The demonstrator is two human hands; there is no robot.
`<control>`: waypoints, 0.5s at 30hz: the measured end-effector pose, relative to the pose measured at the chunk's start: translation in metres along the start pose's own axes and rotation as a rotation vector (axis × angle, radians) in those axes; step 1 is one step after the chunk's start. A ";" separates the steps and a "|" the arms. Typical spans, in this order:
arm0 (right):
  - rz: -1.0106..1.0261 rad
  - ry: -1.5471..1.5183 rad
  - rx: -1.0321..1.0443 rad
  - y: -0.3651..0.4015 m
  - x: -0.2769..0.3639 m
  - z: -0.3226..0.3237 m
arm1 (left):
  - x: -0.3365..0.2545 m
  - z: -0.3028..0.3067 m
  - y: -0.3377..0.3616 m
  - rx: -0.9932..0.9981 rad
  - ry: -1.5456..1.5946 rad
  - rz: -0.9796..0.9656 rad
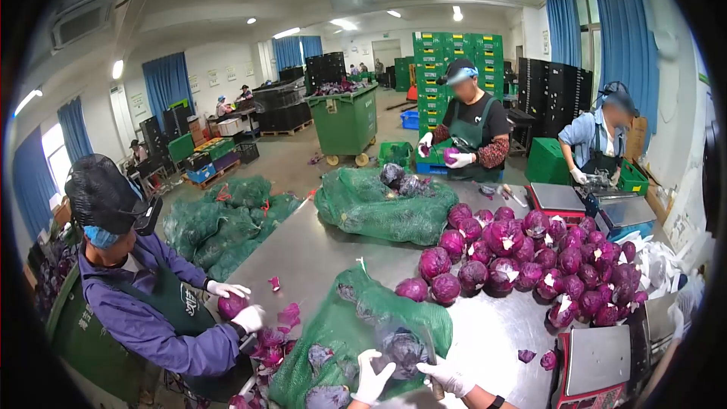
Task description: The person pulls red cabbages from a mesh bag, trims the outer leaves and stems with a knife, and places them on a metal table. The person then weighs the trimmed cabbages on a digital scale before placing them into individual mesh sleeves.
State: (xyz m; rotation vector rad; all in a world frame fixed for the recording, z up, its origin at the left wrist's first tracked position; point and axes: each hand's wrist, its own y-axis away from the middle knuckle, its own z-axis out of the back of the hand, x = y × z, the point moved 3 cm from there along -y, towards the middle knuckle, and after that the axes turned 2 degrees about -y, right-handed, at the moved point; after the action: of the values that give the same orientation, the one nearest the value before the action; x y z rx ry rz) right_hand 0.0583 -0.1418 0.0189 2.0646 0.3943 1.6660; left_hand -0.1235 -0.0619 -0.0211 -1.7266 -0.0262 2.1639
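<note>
A dark purple cabbage with loose outer leaves [404, 353] is at the front of the metal table [303, 256], between my two gloved hands. My left hand [371, 376] is at its lower left, thumb and fingers apart, and seems to hold nothing. On its lower right, my right hand [447, 376] has its fingers near the cabbage; something dark shows below them, too small to make out. Behind and left of the cabbage lies an open green mesh bag [344, 318] with more cabbages inside.
Peeled red cabbages [503, 237] are piled at the right, near scales [598, 360]. A second mesh bag [371, 208] lies farther back. A co-worker in purple [163, 310] handles a cabbage at left; two more people stand across the table. Leaf scraps [273, 341] lie at left.
</note>
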 end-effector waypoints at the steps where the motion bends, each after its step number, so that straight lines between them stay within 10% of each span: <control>1: 0.088 0.014 0.028 0.011 0.004 0.001 | -0.024 0.001 0.017 -0.035 0.069 0.033; 6: 0.289 0.167 0.053 0.095 0.055 0.007 | -0.127 -0.010 0.081 0.096 0.497 0.457; 8: 0.006 0.299 -0.125 0.115 0.039 0.031 | -0.099 -0.021 0.102 0.239 0.433 0.480; 10: 0.231 0.275 -0.229 0.100 -0.021 0.055 | -0.099 -0.037 0.107 0.275 0.445 0.326; 12: 0.196 0.677 -0.329 0.111 -0.041 0.062 | -0.057 -0.052 0.120 0.552 0.058 0.560; 15: 0.437 0.798 -0.270 0.111 -0.044 0.050 | -0.089 -0.052 0.105 0.515 -0.708 0.128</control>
State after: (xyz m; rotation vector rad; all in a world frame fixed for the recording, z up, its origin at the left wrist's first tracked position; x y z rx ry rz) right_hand 0.0904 -0.2667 0.0304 1.2723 -0.0625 2.6119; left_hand -0.0869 -0.1966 0.0237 -0.6614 0.4240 2.4742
